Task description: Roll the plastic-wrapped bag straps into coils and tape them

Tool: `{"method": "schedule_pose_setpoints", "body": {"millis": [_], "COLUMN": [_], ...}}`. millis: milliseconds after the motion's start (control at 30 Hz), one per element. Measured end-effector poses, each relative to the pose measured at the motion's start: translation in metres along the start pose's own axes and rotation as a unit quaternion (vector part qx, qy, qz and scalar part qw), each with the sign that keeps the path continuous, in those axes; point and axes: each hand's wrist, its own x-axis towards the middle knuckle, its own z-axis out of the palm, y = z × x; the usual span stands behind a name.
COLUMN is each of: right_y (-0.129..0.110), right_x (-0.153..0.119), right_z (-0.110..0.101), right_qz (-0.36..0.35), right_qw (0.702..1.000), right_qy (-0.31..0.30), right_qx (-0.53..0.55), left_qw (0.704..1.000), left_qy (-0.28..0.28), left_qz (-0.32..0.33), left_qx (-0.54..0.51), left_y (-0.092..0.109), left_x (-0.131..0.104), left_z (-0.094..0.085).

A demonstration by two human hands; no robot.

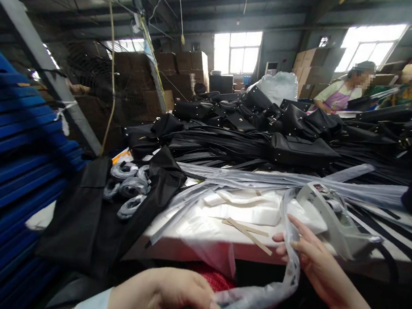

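A long, crumpled strap in a clear plastic sleeve [292,263] curves between my two hands in front of the table edge. My left hand [175,290] grips its lower stretch, thumb on top, near the bottom of the view. Higher up, my right hand [303,247] pinches the same sleeve between thumb and fingers. Beyond the right hand sits a grey tape-dispenser-like machine [339,224]. Several coiled plastic-wrapped straps [133,186] lie in an open black fabric bag [84,210] on the left. More long clear sleeves [240,178] stretch across the table.
Black bags and straps [229,142] are heaped along the table's far side. White plastic bags [240,208] and brown strips [251,234] lie on the near part. Blue stacked panels [16,152] stand left, beside a slanted metal post [53,58]. Two people [341,93] are at the back right.
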Motion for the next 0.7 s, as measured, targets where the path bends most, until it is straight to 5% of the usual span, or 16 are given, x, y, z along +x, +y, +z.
{"method": "schedule_pose_setpoints", "body": {"millis": [167,267,333,433,500,533,567,600,700], "right_y": [0.008,0.004,0.002,0.003,0.005,0.006,0.007,0.007,0.006], "right_x": [-0.007,-0.012,-0.013,-0.016,-0.017,-0.017,-0.017,-0.017,-0.013], "right_z": [-0.013,-0.018,-0.019,-0.022,-0.025,-0.025,-0.025,-0.025,-0.015], "right_qz": [0.016,0.0,-0.01,-0.024,-0.035,-0.037,-0.035,-0.028,0.011], "right_qw": [1.0,1.0,0.999,0.997,0.993,0.991,0.987,0.983,0.972], "right_qy": [-0.006,0.019,0.042,0.063,0.067,0.068,0.07,0.073,0.081], "right_qx": [-0.009,0.021,0.033,0.048,0.086,0.113,0.14,0.165,0.219], "left_qw": [0.998,0.972,0.926,0.783,0.61,0.539,0.498,0.498,0.657], "left_qy": [-0.001,0.09,0.196,0.423,0.612,0.659,0.671,0.643,0.381], "left_qz": [0.065,0.194,0.289,0.408,0.438,0.449,0.462,0.48,0.466], "left_qx": [0.025,0.101,0.142,0.205,0.25,0.271,0.296,0.329,0.453], "left_y": [0.027,0.06,0.087,0.13,0.146,0.148,0.145,0.137,0.09], "left_x": [-0.01,-0.021,-0.03,-0.045,-0.05,-0.049,-0.045,-0.038,0.003], "left_z": [0.011,0.002,-0.019,-0.059,-0.074,-0.074,-0.069,-0.059,-0.013]}}
